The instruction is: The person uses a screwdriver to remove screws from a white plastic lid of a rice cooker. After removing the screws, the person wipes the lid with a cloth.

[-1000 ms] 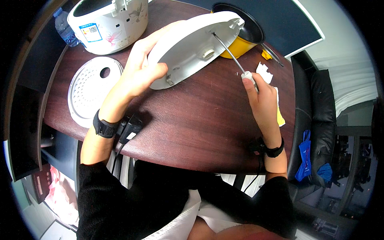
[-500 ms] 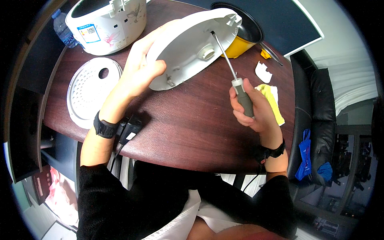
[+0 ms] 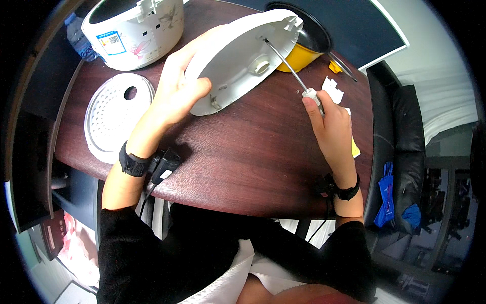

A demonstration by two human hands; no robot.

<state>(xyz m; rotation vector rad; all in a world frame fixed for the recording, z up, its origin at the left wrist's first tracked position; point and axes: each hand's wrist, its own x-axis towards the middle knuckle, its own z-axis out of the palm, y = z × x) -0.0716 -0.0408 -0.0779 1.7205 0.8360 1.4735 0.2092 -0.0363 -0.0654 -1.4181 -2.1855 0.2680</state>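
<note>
The left hand [image 3: 177, 81] clasps the lid [image 3: 230, 83]; the right hand [image 3: 332, 124] grips the screwdriver [image 3: 291, 70], which could slip if the lid tilts.

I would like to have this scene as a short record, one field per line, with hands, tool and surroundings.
Left hand: grips white shell by its near-left edge; shell tilted, inside showing
Right hand: holds screwdriver by its handle
Tool tip: at the shell's inner face, toward the far end; a screw there cannot be made out
Upper left: flowered appliance body, open on top; plastic bottle beside it
Left: perforated white disc
Upper right: yellow pot, black inside
Surface: dark reddish-brown table
</note>
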